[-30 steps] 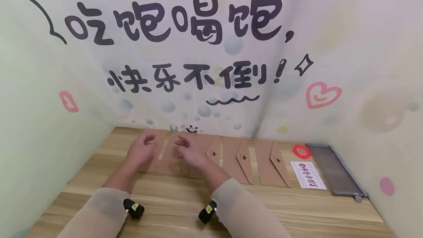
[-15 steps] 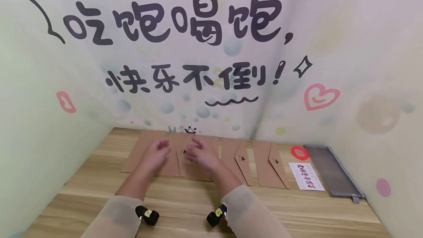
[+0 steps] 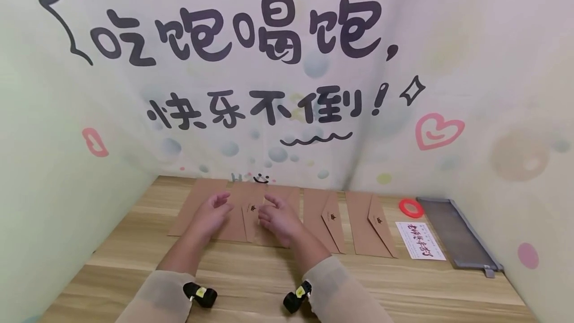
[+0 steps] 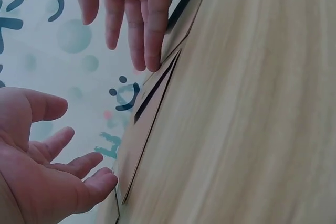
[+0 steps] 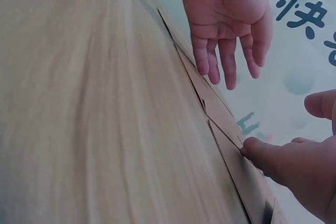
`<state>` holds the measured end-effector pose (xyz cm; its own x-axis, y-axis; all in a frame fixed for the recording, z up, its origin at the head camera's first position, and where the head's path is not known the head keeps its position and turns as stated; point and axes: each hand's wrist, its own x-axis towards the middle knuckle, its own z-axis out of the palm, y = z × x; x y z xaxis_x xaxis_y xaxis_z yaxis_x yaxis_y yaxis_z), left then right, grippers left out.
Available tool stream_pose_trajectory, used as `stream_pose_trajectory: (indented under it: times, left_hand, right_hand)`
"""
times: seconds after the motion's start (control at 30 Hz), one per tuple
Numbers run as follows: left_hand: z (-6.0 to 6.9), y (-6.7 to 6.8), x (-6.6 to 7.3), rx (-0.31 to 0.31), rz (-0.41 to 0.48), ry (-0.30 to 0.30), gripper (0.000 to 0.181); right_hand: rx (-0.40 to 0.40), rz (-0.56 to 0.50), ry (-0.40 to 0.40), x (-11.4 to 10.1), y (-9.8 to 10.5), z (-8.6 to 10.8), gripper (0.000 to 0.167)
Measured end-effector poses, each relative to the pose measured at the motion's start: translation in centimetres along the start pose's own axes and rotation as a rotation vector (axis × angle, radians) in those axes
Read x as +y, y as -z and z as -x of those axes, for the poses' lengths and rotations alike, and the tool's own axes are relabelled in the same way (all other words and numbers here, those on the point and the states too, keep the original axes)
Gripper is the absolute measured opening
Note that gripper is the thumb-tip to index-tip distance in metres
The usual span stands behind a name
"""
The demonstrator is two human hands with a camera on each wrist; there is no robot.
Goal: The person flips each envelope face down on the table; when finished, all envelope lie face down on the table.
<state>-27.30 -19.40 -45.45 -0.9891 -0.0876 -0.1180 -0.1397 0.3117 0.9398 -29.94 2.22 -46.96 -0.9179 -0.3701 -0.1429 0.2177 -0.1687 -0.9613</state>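
Observation:
Several brown paper envelopes lie in a row on the wooden table [image 3: 251, 275], their long sides running front to back. My left hand [image 3: 213, 218] is over the leftmost envelope [image 3: 190, 213] and the one beside it. Over the middle envelope [image 3: 289, 193] is my right hand [image 3: 280, 218]. The palms face each other, with relaxed, spread fingers and nothing held. In the left wrist view, the left hand [image 4: 47, 166] is near an envelope [image 4: 142, 135]. The right wrist view has the right hand's [image 5: 294, 166] lowest fingertip at an envelope edge; contact cannot be told.
Two more envelopes with folded flaps and small crown prints, one [image 3: 316, 218] and another [image 3: 365, 223], lie to the right. Beyond them are a red ring [image 3: 410, 208], a white card with red writing [image 3: 420, 241] and a grey mesh pouch [image 3: 459, 233]. A printed curtain [image 3: 251, 74] hangs behind.
Both hands have moved to the right from a second ago, uncovering more of the leftmost envelope. Over the last half second they stay almost still. The envelopes keep their places.

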Motion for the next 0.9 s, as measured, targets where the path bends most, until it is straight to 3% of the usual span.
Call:
stream_pose_trajectory:
  times: [0.27,0.57,0.77,0.9]
  left_hand:
    - [0.14,0.35,-0.21,-0.018,0.076,0.023,0.055]
    - [0.25,0.44,-0.12,-0.069,0.028,-0.011,0.058]
    - [0.30,-0.09,0.04,-0.119,0.032,-0.028,0.058]
    - [0.28,-0.50,0.24,-0.165,0.060,-0.030,0.058]
  right_hand:
    - [-0.028,-0.043,-0.025,-0.21,0.13,0.32,0.064]
    - [-0.014,-0.051,-0.001,-0.32,0.28,0.18,0.062]
    - [-0.011,-0.034,0.043,-0.53,-0.02,0.28,0.062]
    - [-0.053,0.034,0.091,-0.52,-0.45,0.34,0.060]
